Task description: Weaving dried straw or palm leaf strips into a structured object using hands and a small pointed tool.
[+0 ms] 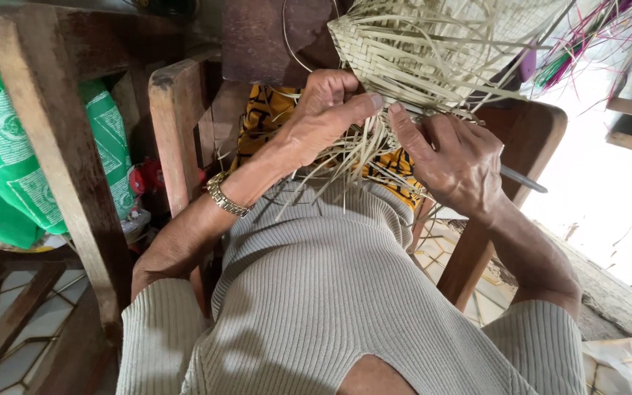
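Evidently light and springy, the woven mat (404, 51) is pinched at its loose-stranded edge by the left hand (327, 110) and right hand (455, 161); the right also holds a thin tool (524, 179).

- The woven palm-leaf piece (433, 44) is cut off by the top edge; its full shape cannot be told.
- Where the loose strips (345, 157) pass under the left hand (323, 117) and right hand (451, 161), they are hidden.
- Only the far tip of a thin metal tool (524, 180) is seen; the rest is covered by the right hand.
- The pink and green strands (587, 36), far right, are blurred and cropped.
- The green printed sack (9, 168) is cut off at the left edge.
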